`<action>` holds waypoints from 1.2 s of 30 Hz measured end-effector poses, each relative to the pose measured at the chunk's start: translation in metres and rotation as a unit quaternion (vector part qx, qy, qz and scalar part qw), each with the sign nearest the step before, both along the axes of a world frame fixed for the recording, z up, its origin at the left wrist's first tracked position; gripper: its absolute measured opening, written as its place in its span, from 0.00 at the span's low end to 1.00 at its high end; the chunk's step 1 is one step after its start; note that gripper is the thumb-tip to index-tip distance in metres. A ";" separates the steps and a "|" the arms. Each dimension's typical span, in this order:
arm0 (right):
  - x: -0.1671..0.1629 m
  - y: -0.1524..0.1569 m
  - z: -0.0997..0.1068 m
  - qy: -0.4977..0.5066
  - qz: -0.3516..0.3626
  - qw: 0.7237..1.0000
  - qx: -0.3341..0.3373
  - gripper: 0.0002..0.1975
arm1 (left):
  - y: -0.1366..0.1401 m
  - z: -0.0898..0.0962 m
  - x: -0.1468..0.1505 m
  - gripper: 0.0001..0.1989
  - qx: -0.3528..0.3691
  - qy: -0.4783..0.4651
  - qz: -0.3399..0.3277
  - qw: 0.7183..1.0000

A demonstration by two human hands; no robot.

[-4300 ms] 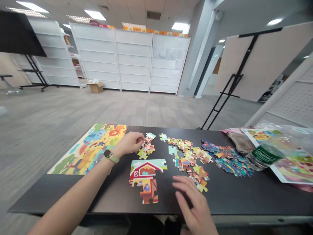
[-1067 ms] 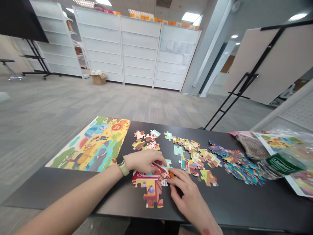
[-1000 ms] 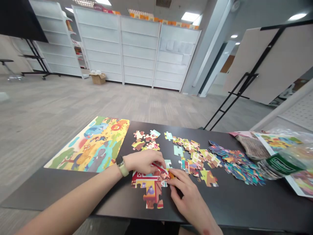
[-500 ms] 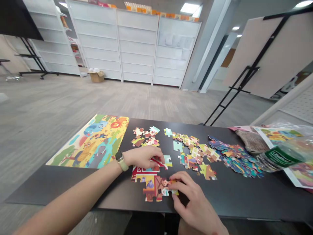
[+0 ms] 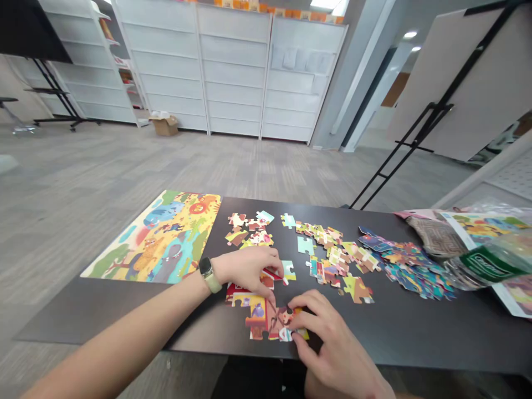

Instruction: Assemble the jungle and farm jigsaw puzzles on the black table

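A partly joined jigsaw section (image 5: 258, 317) lies near the table's front edge, with red barn parts and a purple pot on yellow. My left hand (image 5: 251, 270), with a watch on its wrist, curls over a red-and-white puzzle piece (image 5: 274, 274). Its thumb reaches down onto the joined section. At the section's right end, my right hand (image 5: 322, 327) grips a small puzzle piece (image 5: 286, 317) with an animal's face on it between fingertips and thumb. My left hand hides part of the red area. Just beyond that hand sits a pale-green piece (image 5: 288, 270).
Loose pieces (image 5: 328, 244) spread across the middle, with more (image 5: 251, 224) behind my left hand. A blue puzzle pile (image 5: 411, 263) and a plastic bottle (image 5: 486, 266) are at right. An animal picture sheet (image 5: 162, 238) covers the left of the black table (image 5: 415, 338).
My left thumb has stretched down toward me onto the joined section. The right-end piece under my right hand now sits closer against its neighbour. The view has shifted slightly.
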State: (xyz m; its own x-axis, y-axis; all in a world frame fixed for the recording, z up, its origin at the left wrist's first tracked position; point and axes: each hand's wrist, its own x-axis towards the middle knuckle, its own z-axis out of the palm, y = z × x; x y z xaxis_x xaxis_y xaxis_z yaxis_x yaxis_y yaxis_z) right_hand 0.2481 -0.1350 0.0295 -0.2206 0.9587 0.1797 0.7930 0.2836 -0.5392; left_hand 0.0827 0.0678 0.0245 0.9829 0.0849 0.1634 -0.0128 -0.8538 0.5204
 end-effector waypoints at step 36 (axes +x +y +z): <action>0.086 0.003 -0.039 -0.093 -0.300 0.947 0.073 0.26 | -0.004 0.008 0.001 0.23 -0.031 0.017 0.004 0.999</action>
